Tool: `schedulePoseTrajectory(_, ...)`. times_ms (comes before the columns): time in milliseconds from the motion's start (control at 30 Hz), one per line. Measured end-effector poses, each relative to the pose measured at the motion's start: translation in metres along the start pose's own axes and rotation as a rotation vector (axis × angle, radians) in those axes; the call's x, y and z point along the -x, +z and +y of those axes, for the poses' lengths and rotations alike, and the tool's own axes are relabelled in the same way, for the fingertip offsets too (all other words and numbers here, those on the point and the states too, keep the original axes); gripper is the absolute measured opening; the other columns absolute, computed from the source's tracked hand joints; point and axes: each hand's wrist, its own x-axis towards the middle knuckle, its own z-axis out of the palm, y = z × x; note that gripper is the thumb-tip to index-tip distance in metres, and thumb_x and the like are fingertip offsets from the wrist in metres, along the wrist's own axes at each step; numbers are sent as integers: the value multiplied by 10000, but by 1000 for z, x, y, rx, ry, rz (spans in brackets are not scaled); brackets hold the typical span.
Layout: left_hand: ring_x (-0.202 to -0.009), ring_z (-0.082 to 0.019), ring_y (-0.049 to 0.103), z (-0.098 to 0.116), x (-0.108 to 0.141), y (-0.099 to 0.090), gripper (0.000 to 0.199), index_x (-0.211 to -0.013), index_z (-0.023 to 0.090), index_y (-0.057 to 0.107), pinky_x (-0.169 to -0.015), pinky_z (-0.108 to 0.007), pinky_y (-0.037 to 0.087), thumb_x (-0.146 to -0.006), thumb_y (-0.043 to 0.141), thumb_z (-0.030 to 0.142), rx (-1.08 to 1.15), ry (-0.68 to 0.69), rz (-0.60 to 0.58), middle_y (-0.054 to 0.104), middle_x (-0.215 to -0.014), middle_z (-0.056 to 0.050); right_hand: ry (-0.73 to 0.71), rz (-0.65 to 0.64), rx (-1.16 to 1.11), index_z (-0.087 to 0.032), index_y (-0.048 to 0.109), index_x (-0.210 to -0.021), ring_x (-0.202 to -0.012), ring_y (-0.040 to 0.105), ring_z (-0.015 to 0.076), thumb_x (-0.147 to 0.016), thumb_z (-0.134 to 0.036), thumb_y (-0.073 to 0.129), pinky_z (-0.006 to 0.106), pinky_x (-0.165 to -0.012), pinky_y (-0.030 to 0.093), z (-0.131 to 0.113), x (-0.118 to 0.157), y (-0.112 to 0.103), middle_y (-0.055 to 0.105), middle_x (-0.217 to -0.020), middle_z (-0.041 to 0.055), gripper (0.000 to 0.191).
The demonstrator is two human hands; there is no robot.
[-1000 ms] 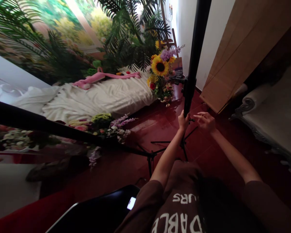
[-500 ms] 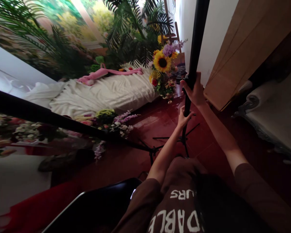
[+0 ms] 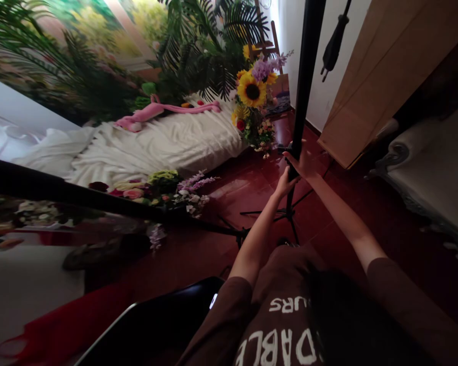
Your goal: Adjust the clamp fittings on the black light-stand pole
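Observation:
A black tripod stand (image 3: 308, 66) rises upright in front of me, its legs spread on the red floor. My left hand (image 3: 285, 184) is closed round the lower part of its pole. Just above it, my right hand (image 3: 304, 161) grips the pole near a clamp knob, thumb across the front. The two hands nearly touch, and some fingers are hidden behind the pole. From the top, a black power plug (image 3: 333, 48) dangles on its cord beside the pole.
Another black pole (image 3: 110, 203) slants across my left. Beyond lie a white-draped bed (image 3: 168, 142) with a pink plush toy (image 3: 148, 114), and sunflowers (image 3: 252, 90). At right stand a brown board (image 3: 370, 86) and a pale sofa (image 3: 435, 168). A dark glossy panel (image 3: 168, 320) is near my left arm.
My right hand has moved down the pole, closer to my left hand, which is slightly lower or level. The dangling plug has come into view at the upper right.

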Motion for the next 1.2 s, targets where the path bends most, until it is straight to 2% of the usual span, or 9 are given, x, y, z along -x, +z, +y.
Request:
schedulePoseTrajectory(200, -697, -139, 574, 3, 7, 5, 490, -1042, 196, 523, -667, -284, 482, -748, 738, 524, 30, 1, 17, 608, -835, -16, -12, -109, -94, -257, 457, -1334, -1041, 670, 235, -872, -662, 576, 393, -909, 557, 6, 15, -21, 678, -1139, 79, 625)
schedulePoseTrajectory(333, -725, -138, 591, 2, 11, 7, 449, -1059, 206, 499, -676, -267, 477, -785, 710, 493, 39, 6, 48, 606, -839, -6, 114, -171, -93, -267, 482, -1303, -980, 671, 211, -843, -602, 647, 358, -870, 560, 34, 49, -48, 677, -1110, 64, 592)
schedulePoseTrajectory(433, -751, -132, 600, 1, 12, 10, 442, -1060, 203, 487, -697, -256, 473, -793, 701, 483, 38, -1, 60, 616, -872, -9, 205, -210, -44, -253, 573, -1177, -910, 667, 204, -851, -595, 636, 346, -842, 545, 56, 72, -58, 685, -1027, 63, 477)
schedulePoseTrajectory(567, -746, -122, 592, 2, 12, 10, 429, -1032, 206, 486, -702, -246, 467, -790, 700, 488, 35, 7, 52, 604, -869, -1, 255, -226, -39, -256, 625, -1047, -894, 651, 198, -869, -637, 585, 298, -802, 510, 68, 82, -52, 694, -970, 52, 422)
schedulePoseTrajectory(733, -719, -119, 586, 3, 11, 10, 428, -1019, 209, 488, -693, -251, 475, -788, 705, 498, 62, 20, 54, 591, -841, 6, 367, -133, -54, -241, 585, -732, -728, 604, 173, -852, -718, 541, 230, -636, 415, 60, 75, -37, 613, -684, 6, 494)
schedulePoseTrajectory(833, -711, -117, 583, 1, 11, 11, 427, -1020, 208, 493, -685, -252, 478, -787, 710, 492, 76, 22, 52, 594, -847, 0, 551, -104, -75, -218, 524, -580, -554, 525, 144, -878, -677, 538, 236, -533, 350, 56, 67, -34, 500, -495, -9, 548)
schedulePoseTrajectory(933, -701, -118, 579, -2, 10, 11, 446, -1026, 204, 495, -675, -254, 473, -775, 724, 493, 81, 1, 47, 591, -842, 0, 858, -201, -229, -206, 511, -549, -377, 362, 93, -904, -600, 561, 234, -405, 259, 54, 57, -34, 415, -385, -26, 533)
schedulePoseTrajectory(1067, -725, -125, 579, -3, 9, 10, 482, -1029, 201, 501, -694, -265, 470, -749, 745, 509, 68, -10, 51, 589, -857, -2, 1091, -343, -481, -206, 456, -559, -290, 206, 45, -971, -468, 505, 183, -324, 157, 54, 46, -37, 324, -335, -75, 491)
schedulePoseTrajectory(1200, -717, -123, 568, 0, 11, 10, 492, -1020, 200, 493, -689, -262, 461, -744, 747, 519, 73, -16, 46, 578, -842, 6, 1305, -453, -844, -205, 369, -565, -259, 149, 28, -1017, -295, 410, 123, -321, 151, 54, 39, -41, 230, -304, -121, 463)
